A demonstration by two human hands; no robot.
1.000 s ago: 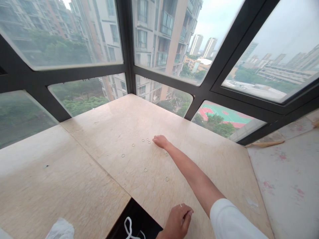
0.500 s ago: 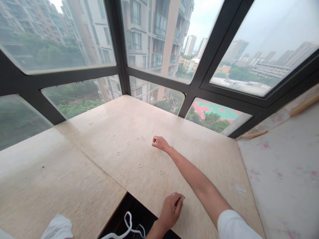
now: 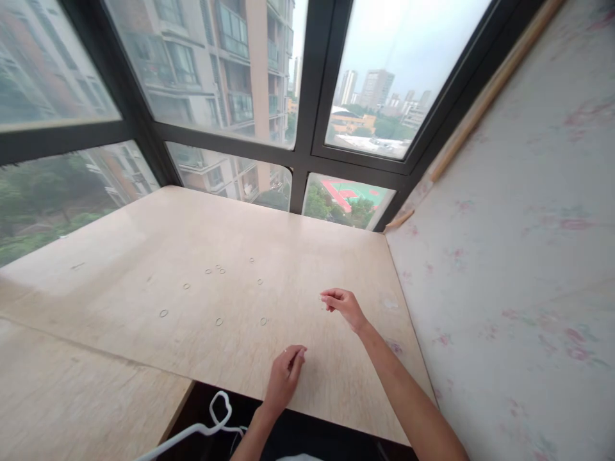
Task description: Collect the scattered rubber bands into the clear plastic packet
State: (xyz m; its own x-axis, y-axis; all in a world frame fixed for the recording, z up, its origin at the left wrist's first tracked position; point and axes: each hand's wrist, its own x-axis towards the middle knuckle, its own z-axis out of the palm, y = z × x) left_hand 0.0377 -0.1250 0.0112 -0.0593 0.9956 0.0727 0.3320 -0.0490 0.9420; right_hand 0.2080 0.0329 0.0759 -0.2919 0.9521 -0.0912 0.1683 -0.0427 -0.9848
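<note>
Thin rings [image 3: 263, 321] seen scattered on pale countertop [image 3: 298, 246]. Right hand [image 3: 346, 307] held beyond them, fingertips pinched narrow; ring in grip cannot be confirmed. Left hand [image 3: 282, 379] curled shut, contents hidden. Fingertip handling judged under way; light, precise pinch called for.

No readable text, labels, brands, numbers or signs anywhere in view.
</note>
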